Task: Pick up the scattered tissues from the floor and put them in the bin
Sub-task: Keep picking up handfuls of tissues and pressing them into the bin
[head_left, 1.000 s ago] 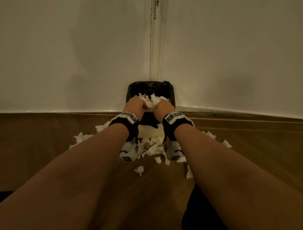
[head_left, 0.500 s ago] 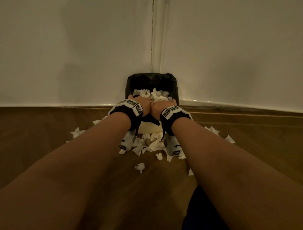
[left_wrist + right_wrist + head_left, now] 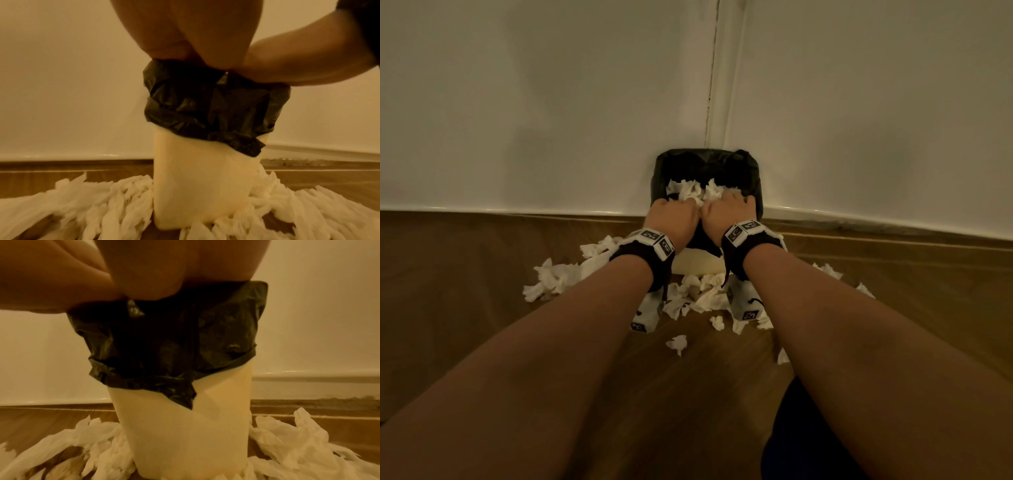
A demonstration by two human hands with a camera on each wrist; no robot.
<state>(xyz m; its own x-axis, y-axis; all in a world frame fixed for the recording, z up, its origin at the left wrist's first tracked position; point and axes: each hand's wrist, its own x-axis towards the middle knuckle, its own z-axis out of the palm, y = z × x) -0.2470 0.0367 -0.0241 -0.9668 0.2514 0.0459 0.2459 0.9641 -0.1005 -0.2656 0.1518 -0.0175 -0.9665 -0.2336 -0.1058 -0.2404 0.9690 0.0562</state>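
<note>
I see both hands, left (image 3: 675, 216) and right (image 3: 726, 213), pressing crumpled white tissues (image 3: 693, 192) (fingers hidden, grip unclear) into the black-lined bin (image 3: 707, 162).

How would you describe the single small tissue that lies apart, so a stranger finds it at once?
Start at the cream bin with the black liner in the wall corner. Come straight toward the camera, past the heap of tissues at its foot. The lone tissue lies alone on bare wooden floor.
</note>
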